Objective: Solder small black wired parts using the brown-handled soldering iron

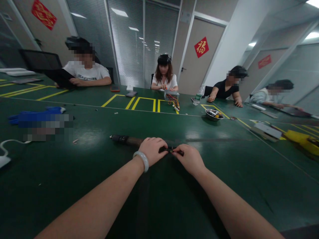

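Observation:
My left hand (151, 151), with a pale bangle at the wrist, is closed on one end of a small dark part (170, 149). My right hand (191, 158) pinches the other end between thumb and fingers. The part is narrow and black with tiny brass-coloured spots; its exact kind is too small to make out, and the fingers cover both ends. Just beyond my left hand lies a dark power screwdriver (122, 138) on the green tabletop (99, 186), its tip pointing left. My left hand hides its right end.
A metal bowl (214, 115) of small items, a plastic bottle (198, 96) and a grey box with wires (171, 96) stand farther back. Blue gloves (37, 116) lie left, a white box (267, 130) and yellow item (300, 141) right. Several people sit across the table.

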`<state>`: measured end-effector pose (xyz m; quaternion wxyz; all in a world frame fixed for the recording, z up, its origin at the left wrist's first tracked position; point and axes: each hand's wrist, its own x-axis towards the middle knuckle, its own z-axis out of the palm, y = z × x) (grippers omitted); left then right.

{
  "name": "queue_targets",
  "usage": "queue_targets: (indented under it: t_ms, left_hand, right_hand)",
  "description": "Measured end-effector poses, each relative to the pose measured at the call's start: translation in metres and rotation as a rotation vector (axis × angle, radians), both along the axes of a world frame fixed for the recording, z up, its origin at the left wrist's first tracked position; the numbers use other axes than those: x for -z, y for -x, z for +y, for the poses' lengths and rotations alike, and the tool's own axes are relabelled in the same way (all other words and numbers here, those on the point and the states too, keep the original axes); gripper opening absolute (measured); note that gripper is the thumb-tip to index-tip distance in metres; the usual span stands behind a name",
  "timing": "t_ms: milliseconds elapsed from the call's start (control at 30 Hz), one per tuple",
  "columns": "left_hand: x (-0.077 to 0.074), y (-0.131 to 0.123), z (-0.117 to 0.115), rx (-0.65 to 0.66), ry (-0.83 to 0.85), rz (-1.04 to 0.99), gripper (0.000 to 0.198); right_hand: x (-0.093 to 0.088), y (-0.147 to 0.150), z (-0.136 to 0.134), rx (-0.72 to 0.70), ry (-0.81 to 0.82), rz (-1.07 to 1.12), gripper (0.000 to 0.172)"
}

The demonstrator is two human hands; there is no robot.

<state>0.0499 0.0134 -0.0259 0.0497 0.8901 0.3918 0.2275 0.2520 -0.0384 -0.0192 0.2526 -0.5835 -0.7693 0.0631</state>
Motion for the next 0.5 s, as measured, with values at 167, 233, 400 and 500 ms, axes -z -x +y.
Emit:
queue_targets:
  t_ms: [167, 233, 400, 500]
  left_hand:
    - [0.0001, -0.0001, 0.0003, 0.000, -0.006, 0.021, 0.015]
    - [-0.0005, 0.0001, 0.0002, 0.001, 0.001, 0.031, 0.016]
    - [-0.0007, -0.0002, 0.0000, 0.001, 0.012, 0.046, 0.020]
    - [0.0008, -0.0007, 0.0005, -0.005, 0.000, 0.032, 0.014]
  right_hand:
    - [0.0009, 0.0010, 0.0019, 0.030, 0.031, 0.020, 0.006]
    - [0.0022, 0.0016, 0.0026, 0.042, 0.034, 0.028, 0.008]
    - [0.0036, 0.0041, 0.0019, 0.056, 0.025, 0.032, 0.010]
    - [0.0047, 0.0064, 0.0023, 0.041, -0.002, 0.026, 0.010]
